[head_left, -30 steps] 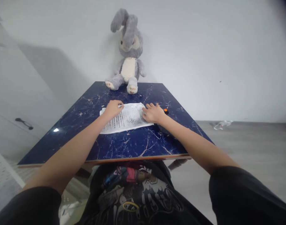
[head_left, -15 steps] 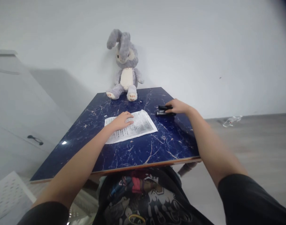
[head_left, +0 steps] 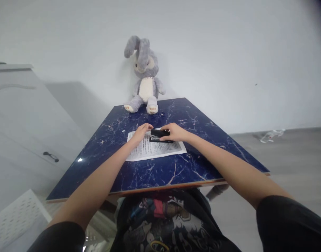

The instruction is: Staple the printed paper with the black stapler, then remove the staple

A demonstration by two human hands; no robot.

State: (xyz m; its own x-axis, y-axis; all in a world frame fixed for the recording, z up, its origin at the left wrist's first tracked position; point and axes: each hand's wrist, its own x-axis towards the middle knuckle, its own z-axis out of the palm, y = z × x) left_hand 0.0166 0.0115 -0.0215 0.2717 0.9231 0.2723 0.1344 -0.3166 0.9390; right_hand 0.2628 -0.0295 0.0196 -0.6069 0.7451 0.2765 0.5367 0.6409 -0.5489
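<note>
A black stapler (head_left: 159, 133) is in my right hand (head_left: 173, 132), its fingers and thumb closed around the rear part. The stapler's front end points left, and its jaws are apart. Below it a printed sheet of paper (head_left: 155, 151) lies on the blue table, with the stapler over its upper middle. My left hand (head_left: 142, 133) rests at the sheet's upper left part, fingers stretched out, their tips close to the stapler's front; whether they touch it I cannot tell.
A grey plush rabbit (head_left: 147, 84) sits at the back of the blue marbled table (head_left: 197, 126), against the wall. A small white scrap (head_left: 123, 131) lies left of the sheet. To the left stand a white cabinet (head_left: 24, 133) and a perforated white chair (head_left: 21, 217).
My right hand has brought the stapler leftward from the table's right side to over the sheet. My left hand has shifted toward the sheet's far edge. The view has turned slightly.
</note>
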